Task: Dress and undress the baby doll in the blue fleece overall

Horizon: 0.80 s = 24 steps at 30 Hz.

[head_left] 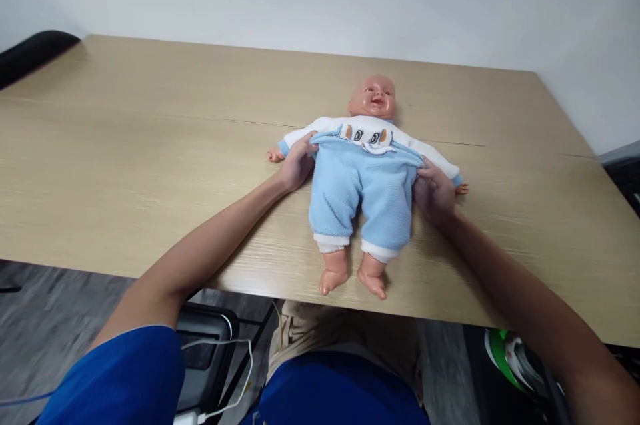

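Note:
A baby doll lies on its back on the wooden table, head away from me, bare feet near the front edge. It wears a white top with blue cuffs and light blue fleece trousers. My left hand grips the trousers' waistband at the doll's left-of-view side. My right hand grips the waistband at the other side, by the doll's sleeve. The waistband sits high over the white top.
A dark chair back shows at the far left. Under the table edge are a black case with a white cable and a green and white object at the right. A grey wall rises behind the table.

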### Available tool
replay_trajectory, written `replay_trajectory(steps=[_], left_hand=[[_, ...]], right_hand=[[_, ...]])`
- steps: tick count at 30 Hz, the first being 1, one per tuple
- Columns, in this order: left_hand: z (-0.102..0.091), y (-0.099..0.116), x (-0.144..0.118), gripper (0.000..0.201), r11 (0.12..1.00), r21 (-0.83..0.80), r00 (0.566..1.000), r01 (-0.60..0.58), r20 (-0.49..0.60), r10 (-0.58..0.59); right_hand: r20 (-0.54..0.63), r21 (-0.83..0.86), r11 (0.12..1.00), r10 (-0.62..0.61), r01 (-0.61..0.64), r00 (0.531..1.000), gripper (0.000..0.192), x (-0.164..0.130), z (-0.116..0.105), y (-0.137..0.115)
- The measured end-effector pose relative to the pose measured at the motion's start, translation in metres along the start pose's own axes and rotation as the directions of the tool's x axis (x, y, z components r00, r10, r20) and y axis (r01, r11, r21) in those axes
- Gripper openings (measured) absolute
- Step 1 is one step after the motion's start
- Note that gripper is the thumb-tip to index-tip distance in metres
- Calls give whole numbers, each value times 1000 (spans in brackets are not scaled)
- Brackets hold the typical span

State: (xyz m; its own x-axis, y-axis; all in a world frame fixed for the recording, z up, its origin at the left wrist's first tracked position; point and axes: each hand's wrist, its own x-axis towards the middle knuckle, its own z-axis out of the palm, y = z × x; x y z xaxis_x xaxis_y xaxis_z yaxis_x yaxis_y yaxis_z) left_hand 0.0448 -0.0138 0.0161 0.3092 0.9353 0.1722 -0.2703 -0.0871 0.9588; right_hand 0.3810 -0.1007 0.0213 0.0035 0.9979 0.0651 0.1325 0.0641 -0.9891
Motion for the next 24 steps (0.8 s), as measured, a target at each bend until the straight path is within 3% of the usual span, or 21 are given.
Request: replay_trajectory(steps=[3, 8, 11, 14, 19, 21, 24], left_hand=[[-5, -1, 0, 62, 998, 1, 998, -64, 0, 64], [-5, -6, 5, 68, 998, 6, 998, -69, -4, 69], [-4, -10, 8, 75, 994, 34, 993, -107, -53, 108], [-5, -10, 10, 75, 992, 51, 992, -120, -43, 122], [-6, -10, 9, 74, 987, 70, 989, -146, -5, 147], [-6, -11, 8, 72, 984, 72, 986, -165, -19, 167], [-5, -14, 8, 71, 974, 94, 975, -207, -59, 213]], right_hand=[[-34, 102, 995, 10, -6, 999, 38, 0, 1, -9], [-41, 240, 970, -33, 41, 999, 31, 11, 7, -17], [11, 312, 949, 38, -39, 999, 35, 20, 8, -16], [27, 297, 951, 77, -81, 997, 37, 25, 5, -20], [3, 280, 960, 13, -13, 1000, 41, 32, -3, -38], [-20, 225, 974, -24, 28, 1000, 44, 36, -6, -44], [0, 39, 999, 15, -15, 1000, 51, 40, -11, -44]])
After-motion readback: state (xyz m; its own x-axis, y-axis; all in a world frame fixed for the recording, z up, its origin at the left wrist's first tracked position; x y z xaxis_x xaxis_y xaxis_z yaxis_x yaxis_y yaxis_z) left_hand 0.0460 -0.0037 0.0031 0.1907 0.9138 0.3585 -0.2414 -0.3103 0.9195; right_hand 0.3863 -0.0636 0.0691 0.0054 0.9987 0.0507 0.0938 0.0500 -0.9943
